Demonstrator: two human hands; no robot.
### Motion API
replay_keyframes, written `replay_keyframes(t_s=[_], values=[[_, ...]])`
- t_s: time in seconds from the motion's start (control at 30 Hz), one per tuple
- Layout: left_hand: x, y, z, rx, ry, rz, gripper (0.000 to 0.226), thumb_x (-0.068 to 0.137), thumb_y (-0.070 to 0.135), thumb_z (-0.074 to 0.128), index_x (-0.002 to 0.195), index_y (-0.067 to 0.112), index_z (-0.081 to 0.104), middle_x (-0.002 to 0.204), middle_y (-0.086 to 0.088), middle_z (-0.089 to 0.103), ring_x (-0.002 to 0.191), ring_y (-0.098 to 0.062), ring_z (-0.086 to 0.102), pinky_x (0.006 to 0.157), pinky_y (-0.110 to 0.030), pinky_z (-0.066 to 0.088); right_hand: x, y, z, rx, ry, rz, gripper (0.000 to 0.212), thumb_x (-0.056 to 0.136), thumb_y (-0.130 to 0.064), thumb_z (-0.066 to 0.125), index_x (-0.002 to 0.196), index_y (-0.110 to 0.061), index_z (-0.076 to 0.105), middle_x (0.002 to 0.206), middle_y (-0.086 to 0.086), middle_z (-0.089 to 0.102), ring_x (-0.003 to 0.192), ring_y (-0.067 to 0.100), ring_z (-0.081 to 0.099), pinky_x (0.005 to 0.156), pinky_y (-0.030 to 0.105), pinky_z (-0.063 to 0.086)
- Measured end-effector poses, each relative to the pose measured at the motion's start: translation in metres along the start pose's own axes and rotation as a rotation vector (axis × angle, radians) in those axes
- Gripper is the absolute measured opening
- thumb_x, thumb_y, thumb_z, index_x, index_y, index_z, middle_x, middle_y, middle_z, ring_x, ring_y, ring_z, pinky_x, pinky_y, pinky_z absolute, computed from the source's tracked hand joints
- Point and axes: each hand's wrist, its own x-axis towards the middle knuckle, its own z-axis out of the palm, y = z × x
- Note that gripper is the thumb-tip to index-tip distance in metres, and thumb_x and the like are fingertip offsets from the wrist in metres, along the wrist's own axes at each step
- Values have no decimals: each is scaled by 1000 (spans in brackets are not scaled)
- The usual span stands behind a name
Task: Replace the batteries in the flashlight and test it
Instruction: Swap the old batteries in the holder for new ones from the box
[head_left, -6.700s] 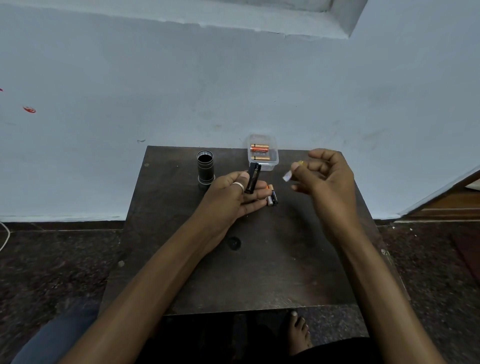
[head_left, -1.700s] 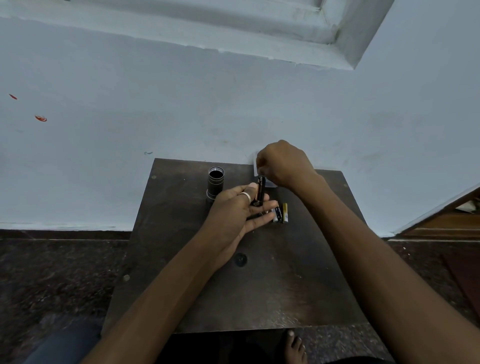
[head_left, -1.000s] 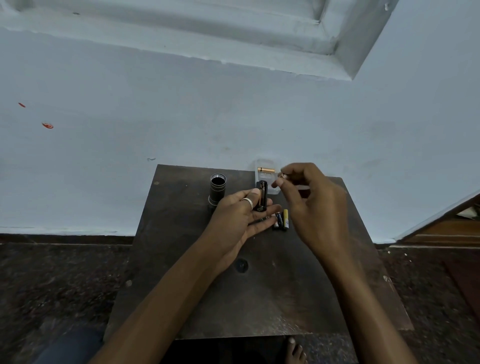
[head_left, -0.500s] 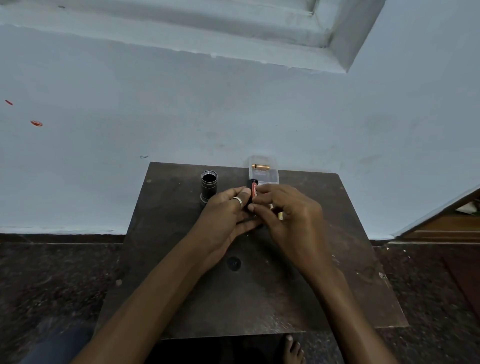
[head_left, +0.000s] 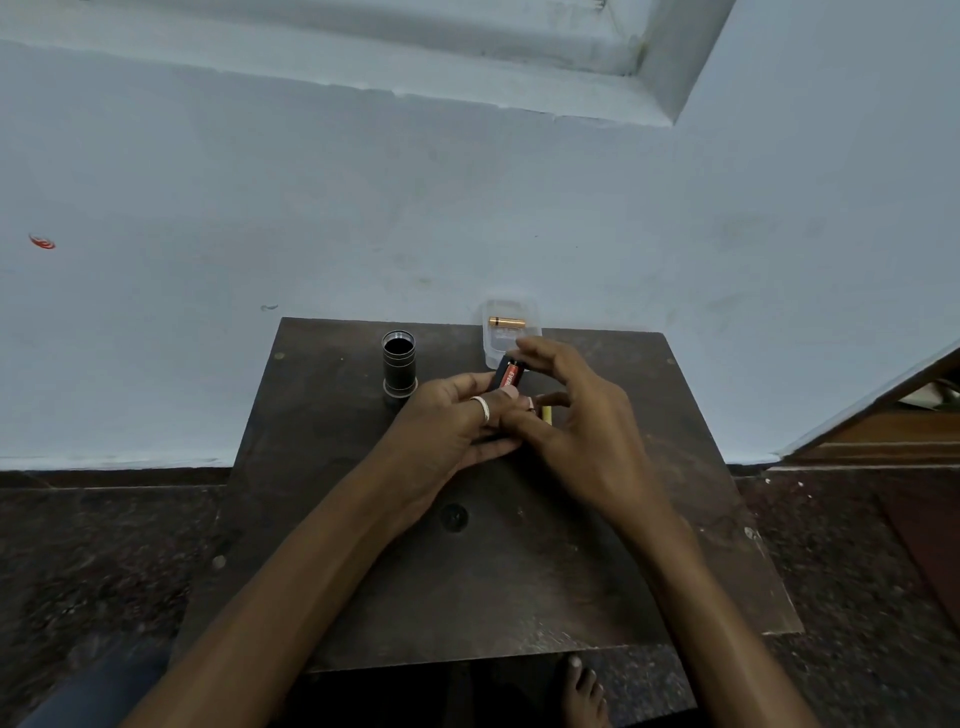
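My left hand (head_left: 447, 421), with a ring on one finger, grips a black battery holder (head_left: 503, 370) over the middle of the table. A red battery (head_left: 510, 375) sits in the holder, and the fingertips of my right hand (head_left: 576, 415) press on its far end. The black flashlight body (head_left: 399, 367) stands upright, open end up, at the back left. A clear plastic box (head_left: 511, 338) at the back edge holds one orange battery (head_left: 507, 322). A yellow-tipped old battery (head_left: 546, 414) lies on the table between my hands, partly hidden.
The small dark wooden table (head_left: 519, 571) stands against a pale blue wall. A round black cap (head_left: 454, 516) lies on the table under my left wrist. Dark stone floor surrounds the table, and a bare foot (head_left: 584, 693) shows below its front edge.
My right hand took a red battery from the clear box, brought it to the holder in my left hand and now presses it in. One orange battery is left in the box.
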Motion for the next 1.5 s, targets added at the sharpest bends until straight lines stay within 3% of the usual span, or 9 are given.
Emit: replay_keyframes(t_s=[0.37, 0.57, 0.73, 1.03, 1.1, 1.2, 1.33, 1.43, 1.5], values=[[-1, 2, -4, -8, 23, 15, 30, 97, 17, 59, 123, 2, 62, 100, -10, 77, 97, -20, 74, 76, -26, 58, 3, 0, 5, 19, -10, -12, 65, 81, -19, 81, 140, -20, 54, 136, -8, 63, 123, 3, 59, 95, 26, 55], [-1, 1, 0, -59, -11, -6, 26, 99, 19, 54, 118, 3, 63, 104, -11, 77, 100, -21, 73, 80, -32, 60, 2, 2, 3, -24, -7, -28, 62, 79, -17, 82, 135, -21, 59, 130, -9, 64, 116, -3, 57, 89, 8, 48], [1, -3, 2, -41, 23, 3, 23, 101, 17, 51, 112, 7, 68, 93, -9, 70, 81, -9, 69, 73, -28, 59, 1, 2, 1, -62, -3, -82, 60, 79, -15, 79, 136, -20, 60, 130, -7, 62, 120, 5, 57, 95, 31, 55], [0, 0, 3, -146, 56, -29, 29, 105, 14, 40, 116, 1, 63, 108, -19, 69, 98, -23, 70, 74, -29, 60, 2, -1, 1, -9, -39, 4, 75, 79, -18, 83, 145, -25, 48, 136, -12, 60, 125, 1, 55, 96, 20, 51], [0, 1, 3, -167, 51, -29, 29, 105, 14, 39, 117, -1, 62, 104, -18, 69, 92, -21, 71, 72, -29, 60, 2, -2, -6, 42, -93, 27, 69, 82, -17, 79, 144, -26, 50, 136, -13, 59, 126, -1, 54, 93, 15, 50], [0, 2, 3, -193, 43, -37, 29, 106, 13, 38, 115, -2, 61, 101, -16, 69, 86, -18, 73, 73, -30, 61, 10, 2, -17, 108, -72, 76, 43, 90, -18, 70, 132, -25, 63, 128, -12, 65, 118, -3, 59, 85, 11, 50], [-1, 3, 4, -203, 83, -56, 25, 106, 12, 39, 111, -1, 59, 99, -16, 70, 82, -17, 74, 72, -31, 62, 36, 9, -16, -159, 113, 83, 22, 94, -22, 66, 114, -18, 74, 108, -6, 75, 93, 1, 65, 78, 15, 49], [-1, 4, 4, -211, 77, -62, 26, 106, 12, 38, 115, -1, 58, 101, -16, 70, 86, -18, 74, 73, -31, 62, 66, 9, -7, -322, 49, 2, 20, 92, -13, 66, 109, -11, 76, 105, 2, 76, 93, 12, 66, 82, 21, 45], [-1, 6, 3, -222, 81, -69, 26, 106, 12, 37, 118, 0, 57, 102, -17, 70, 86, -18, 74, 72, -31, 62, 87, 12, 2, -447, -36, -43, 22, 90, -9, 64, 109, -12, 76, 108, 4, 76, 100, 21, 68, 86, 30, 51]])
